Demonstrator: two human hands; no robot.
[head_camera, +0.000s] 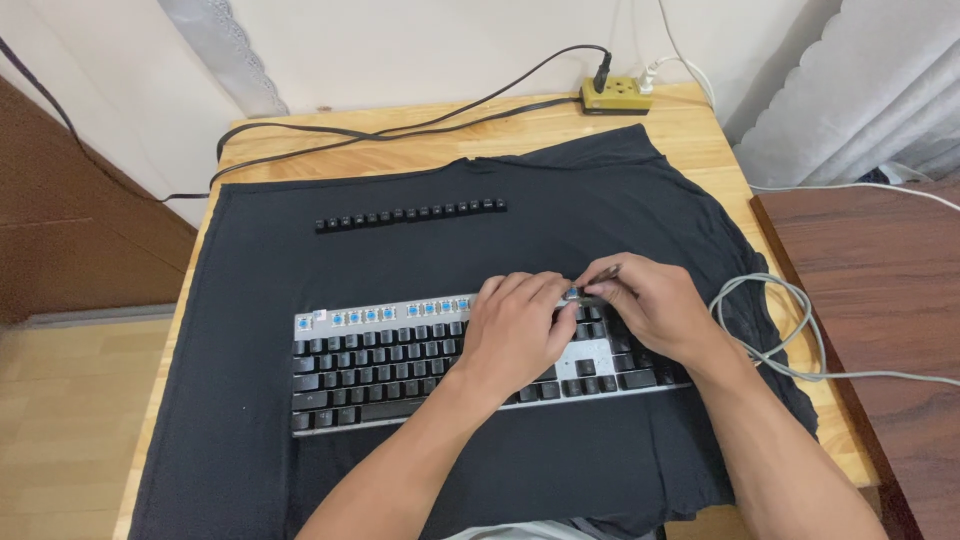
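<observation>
head view: the mechanical keyboard (400, 360) lies across the middle of a black cloth (250, 430) spread over a wooden table (690, 130). its top row is mostly stripped: blue switches (372, 315) stand bare along the silver plate from the left end to about the middle. the removed keycaps (410, 214) sit in a neat line on the cloth at 12 o'clock from the keyboard, well apart from it. the lower rows keep their black caps, so by the look of it the bulk of the pulling is left.

the left hand (515, 330) rests palm down on the upper middle of the board, fingers pressed together and curled over the keys. the right hand (650, 305), at 3 o'clock from the left, pinches a thin dark tool (600, 274) between thumb and forefinger, its tip at the top row just beside the left fingertips. whether it grips a cap cannot be told.

a grey cable (790, 330) loops off at 3 o'clock; a yellow power strip (617, 95) sits at the table's far edge.
</observation>
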